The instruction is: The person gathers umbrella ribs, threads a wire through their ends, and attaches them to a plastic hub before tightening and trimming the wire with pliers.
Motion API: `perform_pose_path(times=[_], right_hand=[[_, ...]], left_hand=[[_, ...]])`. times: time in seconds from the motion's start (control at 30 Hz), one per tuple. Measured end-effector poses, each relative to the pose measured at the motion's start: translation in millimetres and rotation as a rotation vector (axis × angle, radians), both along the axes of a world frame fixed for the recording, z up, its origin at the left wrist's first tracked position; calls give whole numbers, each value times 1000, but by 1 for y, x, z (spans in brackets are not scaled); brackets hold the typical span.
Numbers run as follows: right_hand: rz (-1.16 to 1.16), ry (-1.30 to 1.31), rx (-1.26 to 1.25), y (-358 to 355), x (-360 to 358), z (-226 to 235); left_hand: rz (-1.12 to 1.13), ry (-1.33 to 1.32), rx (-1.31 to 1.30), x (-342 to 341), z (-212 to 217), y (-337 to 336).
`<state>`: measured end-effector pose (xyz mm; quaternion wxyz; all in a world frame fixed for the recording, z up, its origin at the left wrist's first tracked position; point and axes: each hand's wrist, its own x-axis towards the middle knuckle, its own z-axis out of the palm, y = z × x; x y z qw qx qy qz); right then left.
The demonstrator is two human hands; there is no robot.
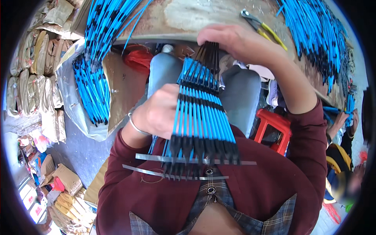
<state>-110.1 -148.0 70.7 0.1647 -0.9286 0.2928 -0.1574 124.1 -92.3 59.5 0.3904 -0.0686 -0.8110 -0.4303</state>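
Note:
A fanned bundle of thin blue rods [203, 117] with black bands and black ends lies over my lap and chest. My left hand [156, 111], a bangle at its wrist, is closed round the left side of the bundle near its middle. At the far end, where the rods narrow into black tips, my right hand [231, 41] is bent over them with its fingers closed on the tips; the fingertips are partly hidden. Across the near black ends run two flat metal strips, one upper strip [246, 162] and one lower strip [135, 169].
Pliers with yellow handles [264, 30] lie on the worn table [192, 15]. Loose blue rods [105, 31] hang over its left side, and a large pile [313, 39] covers its right. More rods stand in a lined bag [64, 74]. A red stool [260, 133] and another person's hands [337, 123] are right.

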Motion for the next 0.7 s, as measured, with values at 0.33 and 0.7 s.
perform_pose_path(times=[0.33, 0.7], right_hand=[[16, -110, 725, 107, 4, -130], [-98, -697, 678, 128, -35, -85]], left_hand=[[150, -97, 556, -21, -64, 86], [173, -195, 1097, -70, -58, 52]])
